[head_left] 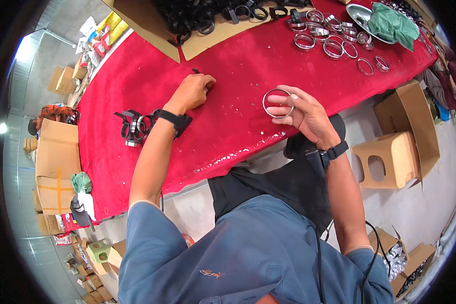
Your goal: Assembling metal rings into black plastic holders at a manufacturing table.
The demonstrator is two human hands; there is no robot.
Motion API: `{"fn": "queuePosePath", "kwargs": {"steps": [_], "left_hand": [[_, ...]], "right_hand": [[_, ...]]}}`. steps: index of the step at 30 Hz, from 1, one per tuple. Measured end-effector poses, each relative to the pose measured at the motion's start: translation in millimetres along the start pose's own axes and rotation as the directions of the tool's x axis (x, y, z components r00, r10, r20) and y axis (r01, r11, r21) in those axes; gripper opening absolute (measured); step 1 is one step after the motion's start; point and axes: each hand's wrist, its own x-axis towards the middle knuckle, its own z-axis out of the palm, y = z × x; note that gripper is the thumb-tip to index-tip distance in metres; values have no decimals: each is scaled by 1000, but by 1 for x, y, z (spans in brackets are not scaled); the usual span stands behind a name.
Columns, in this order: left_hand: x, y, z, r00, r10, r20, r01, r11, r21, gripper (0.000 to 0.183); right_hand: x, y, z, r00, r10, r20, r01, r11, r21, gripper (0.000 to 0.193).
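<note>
In my right hand (pixel 305 114) is a thin silver metal ring (pixel 264 107), pinched between thumb and fingers and tilted to show its open middle. It is above the red cloth near the table's front edge. My left hand (pixel 193 92) rests over the cloth farther to the left, its fingers curled in and closed. A small black piece (pixel 195 71) shows just beyond its knuckles; most of whatever the fingers hold is hidden. Beside my left forearm sits a small group of black and silver ring clamps (pixel 136 126), partly covered by the wrist strap.
An open cardboard box (pixel 207 48) of black ring parts lies at the back. Loose silver rings (pixel 333 48) are piled at the back right, near a metal dish (pixel 358 14) with a green plastic bag (pixel 390 25). A tan plastic stool (pixel 387 159) stands on the right.
</note>
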Motion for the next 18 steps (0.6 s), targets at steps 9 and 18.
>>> {"fn": "queuePosePath", "kwargs": {"steps": [9, 18], "left_hand": [[-52, 48, 1, 989, 97, -115, -101, 995, -29, 48], [-71, 42, -7, 973, 182, 143, -228, 859, 458, 88]], "right_hand": [[18, 2, -28, 855, -500, 137, 6, -255, -967, 35], [25, -14, -13, 957, -31, 287, 256, -368, -894, 77]]}}
